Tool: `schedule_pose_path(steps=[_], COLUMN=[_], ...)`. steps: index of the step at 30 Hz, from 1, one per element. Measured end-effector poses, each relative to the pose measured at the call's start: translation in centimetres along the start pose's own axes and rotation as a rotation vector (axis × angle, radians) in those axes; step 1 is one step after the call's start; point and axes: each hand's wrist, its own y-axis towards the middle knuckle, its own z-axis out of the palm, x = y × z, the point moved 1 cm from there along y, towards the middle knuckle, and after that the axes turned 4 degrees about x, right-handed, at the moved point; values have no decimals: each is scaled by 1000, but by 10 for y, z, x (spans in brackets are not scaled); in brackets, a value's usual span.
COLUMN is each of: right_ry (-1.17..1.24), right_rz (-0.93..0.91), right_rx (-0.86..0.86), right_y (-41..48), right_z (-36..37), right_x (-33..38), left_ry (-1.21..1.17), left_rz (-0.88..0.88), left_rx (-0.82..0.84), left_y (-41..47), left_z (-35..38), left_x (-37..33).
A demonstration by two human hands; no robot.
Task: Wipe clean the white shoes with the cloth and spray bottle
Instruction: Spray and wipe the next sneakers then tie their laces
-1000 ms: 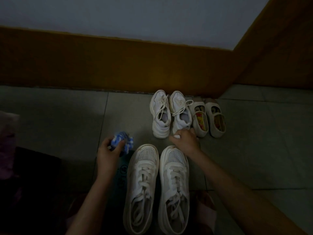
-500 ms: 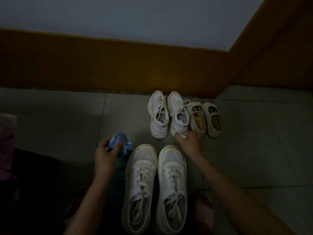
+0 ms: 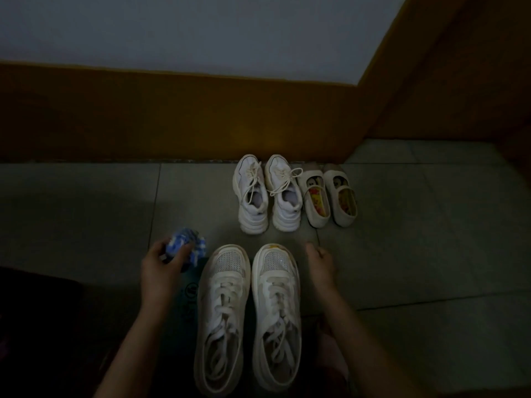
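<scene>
Left hand (image 3: 159, 270) grips the bunched cloth (image 3: 186, 249) just left of the near white shoes (image 3: 224, 285); right hand (image 3: 320, 261), relaxed and empty, just right. Wiping apparently not started; spray bottle not identifiable.

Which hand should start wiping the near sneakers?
Left. The left hand grips the cloth right beside the toe of the near left sneaker; the right hand holds nothing and looks better suited to steadying that sneaker.

Head view, looking steeply down, floor (image 3: 86, 214) near
</scene>
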Motion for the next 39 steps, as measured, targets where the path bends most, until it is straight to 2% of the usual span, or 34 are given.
schedule_pose_path(steps=[4,8,19,25,31,35,39], right_ry=[109,103,129,253,100,51,100], right_rz=[58,99,55,72,-62,-68,-37], right_rx=[10,14,-52,5,-11,-37,-29], right_y=[-8,-10,-25,-27,-29,-28,-23], right_z=[-1,0,-3,-1,-2,-9,-8], right_x=[-8,-16,-23,-14,-4,-3,-2], left_ry=[11,11,17,2,-4,-15,-29], left_rz=[33,3,-21,-5,-1,-21,-22], left_rx=[-1,6,13,5,-9,8,-1], left_y=[-5,-6,-7,-9,-9,-9,-10], left_z=[1,0,-5,-4,-7,-11,-10], left_x=[-3,-4,-5,-8,-8,-8,-9])
